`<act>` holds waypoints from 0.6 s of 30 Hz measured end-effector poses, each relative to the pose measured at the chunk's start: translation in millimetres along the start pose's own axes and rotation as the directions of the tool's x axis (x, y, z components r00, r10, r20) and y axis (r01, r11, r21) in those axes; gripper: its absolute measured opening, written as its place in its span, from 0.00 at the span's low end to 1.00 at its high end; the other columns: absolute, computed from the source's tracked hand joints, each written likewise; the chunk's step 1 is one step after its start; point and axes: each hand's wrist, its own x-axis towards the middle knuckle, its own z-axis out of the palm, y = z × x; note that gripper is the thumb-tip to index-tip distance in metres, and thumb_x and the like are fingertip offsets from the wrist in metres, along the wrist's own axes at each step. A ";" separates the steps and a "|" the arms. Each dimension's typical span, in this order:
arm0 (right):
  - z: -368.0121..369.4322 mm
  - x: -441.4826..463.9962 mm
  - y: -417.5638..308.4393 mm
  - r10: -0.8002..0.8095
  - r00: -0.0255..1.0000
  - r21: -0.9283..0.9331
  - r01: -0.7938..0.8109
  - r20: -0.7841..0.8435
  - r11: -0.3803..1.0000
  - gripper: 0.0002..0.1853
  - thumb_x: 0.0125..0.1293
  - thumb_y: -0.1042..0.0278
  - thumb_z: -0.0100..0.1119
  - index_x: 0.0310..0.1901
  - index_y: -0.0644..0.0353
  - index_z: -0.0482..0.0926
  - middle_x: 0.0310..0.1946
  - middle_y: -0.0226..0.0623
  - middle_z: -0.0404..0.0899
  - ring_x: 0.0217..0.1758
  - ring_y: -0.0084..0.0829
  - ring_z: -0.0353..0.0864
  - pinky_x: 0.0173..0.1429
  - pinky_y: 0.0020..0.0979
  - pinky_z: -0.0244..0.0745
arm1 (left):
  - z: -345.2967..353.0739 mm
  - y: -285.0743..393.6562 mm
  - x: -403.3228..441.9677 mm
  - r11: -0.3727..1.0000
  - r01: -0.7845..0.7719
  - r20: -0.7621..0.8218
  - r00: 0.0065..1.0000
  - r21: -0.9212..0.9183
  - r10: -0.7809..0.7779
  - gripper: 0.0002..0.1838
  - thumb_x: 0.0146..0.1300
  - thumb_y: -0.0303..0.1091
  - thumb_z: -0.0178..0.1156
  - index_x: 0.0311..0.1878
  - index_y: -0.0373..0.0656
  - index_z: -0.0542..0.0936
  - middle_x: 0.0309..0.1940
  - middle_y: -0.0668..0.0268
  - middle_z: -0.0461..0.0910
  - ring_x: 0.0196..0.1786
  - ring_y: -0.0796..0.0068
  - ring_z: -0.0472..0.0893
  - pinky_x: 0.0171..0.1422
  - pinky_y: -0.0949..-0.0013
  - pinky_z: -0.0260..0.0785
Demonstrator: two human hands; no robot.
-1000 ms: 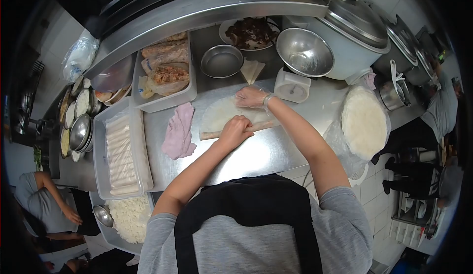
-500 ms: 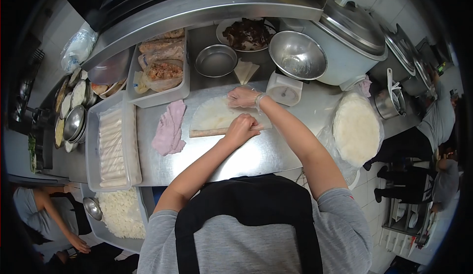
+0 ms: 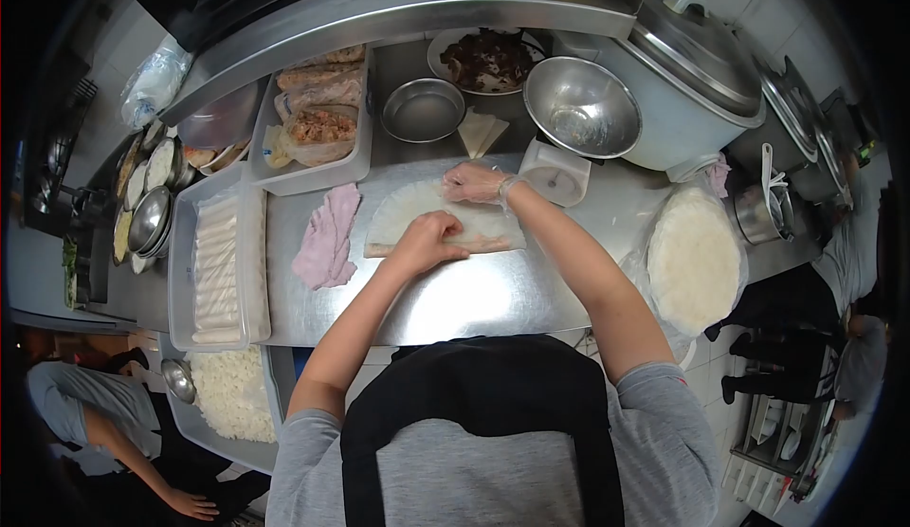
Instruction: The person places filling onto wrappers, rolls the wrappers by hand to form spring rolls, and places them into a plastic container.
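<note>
A thin, pale round wrapper (image 3: 403, 207) lies on the steel table, with a long pinkish strip of filling (image 3: 493, 244) along its near edge. My bare left hand (image 3: 424, 245) is over the middle of that strip, its fingers curled down onto the near edge of the roll. Just beyond, my right hand (image 3: 477, 184) wears a clear plastic glove and rests at the wrapper's far side. Its fingers are bent together, and what they hold, if anything, is hidden. Behind it lie folded pale triangular wrappers (image 3: 482, 134).
Left are a pink cloth (image 3: 328, 238), a tub of finished rolls (image 3: 218, 266) and a tub of bagged filling (image 3: 318, 134). Steel bowls (image 3: 582, 108), a small scale (image 3: 554, 174) and a wrapper stack (image 3: 694, 257) stand right. Another person (image 3: 100, 404) is at lower left.
My left hand has slid left along the roll, from near its right end to its middle, uncovering pinkish filling. My right hand stays near the wrapper's far side. The view has shifted slightly.
</note>
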 end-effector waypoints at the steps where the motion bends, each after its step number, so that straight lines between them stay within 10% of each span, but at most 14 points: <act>1: -1.5 -0.1 -2.5 0.000 1.000 0.006 -0.001 0.007 1.000 0.18 0.58 0.52 0.58 0.33 0.63 0.76 0.25 0.35 0.73 0.29 0.28 0.70 0.36 0.34 0.66 | 2.9 -1.1 -4.5 1.000 0.006 0.001 1.000 0.004 -0.006 0.24 0.42 0.40 0.75 0.41 0.35 0.81 0.39 0.55 0.80 0.46 0.56 0.79 0.52 0.61 0.71; 18: 3.5 -3.0 -6.6 0.006 0.998 -0.045 -0.009 -0.061 0.999 0.18 0.59 0.53 0.59 0.30 0.64 0.73 0.23 0.39 0.71 0.28 0.33 0.69 0.35 0.37 0.65 | 32.7 26.7 8.4 0.971 -0.081 -0.059 0.994 0.226 0.097 0.22 0.42 0.38 0.75 0.36 0.35 0.78 0.35 0.56 0.77 0.44 0.55 0.77 0.49 0.59 0.70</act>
